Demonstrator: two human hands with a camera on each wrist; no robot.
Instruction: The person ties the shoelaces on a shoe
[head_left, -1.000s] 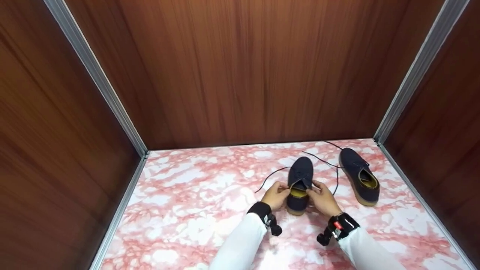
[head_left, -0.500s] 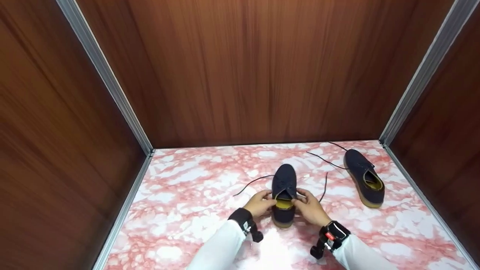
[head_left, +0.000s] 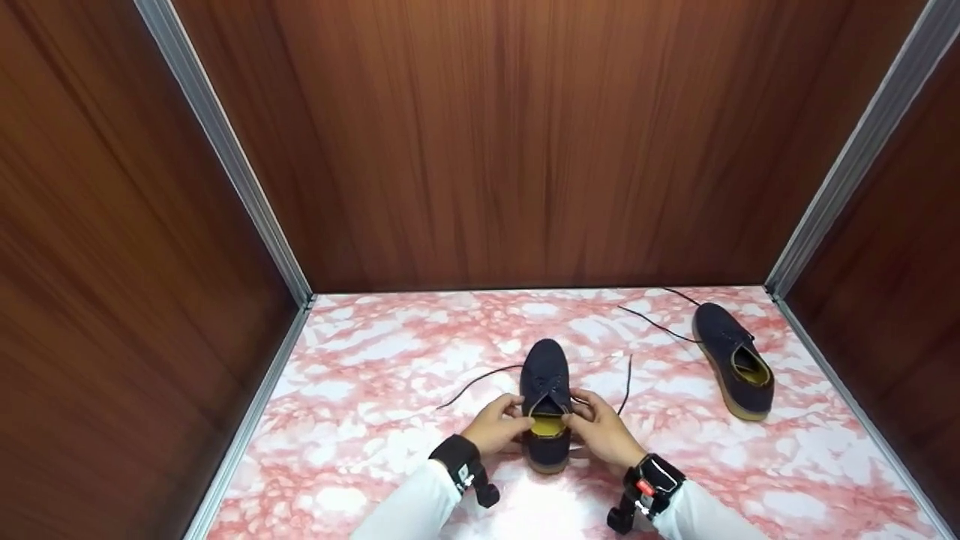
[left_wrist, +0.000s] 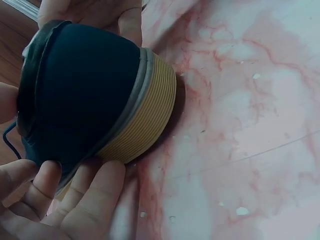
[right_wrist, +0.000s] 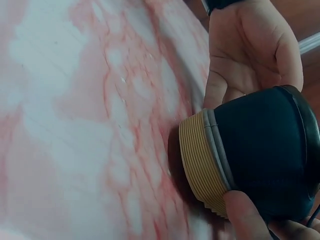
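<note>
While three wood-grain panels and two grey metal posts bound the space, one red-and-white marbled surface lies before me, read as a clock face with twelve toward the back. Two dark lace-up shoes are shown: the near shoe at the dial's centre, toe to twelve, and the far shoe well apart, between two and three o'clock, toe toward eleven. Judged by eye, the near shoe should prove light and hard to break, with a soft upper that may buckle if pinched and a stiffer, ribbed sole unlikely to slip; the firmest hold would be low on both flanks. Whether the sole bears fully on the surface I cannot tell. Two hands grip this shoe with bent fingers, the left hand from eight o'clock and the right hand from four, thumbs at the collar. Each wrist carries one black band, two altogether. Four loose lace ends are visible: the near shoe's left lace at nine, its right lace between two and three, and the far shoe's two laces trailing toward ten.
</note>
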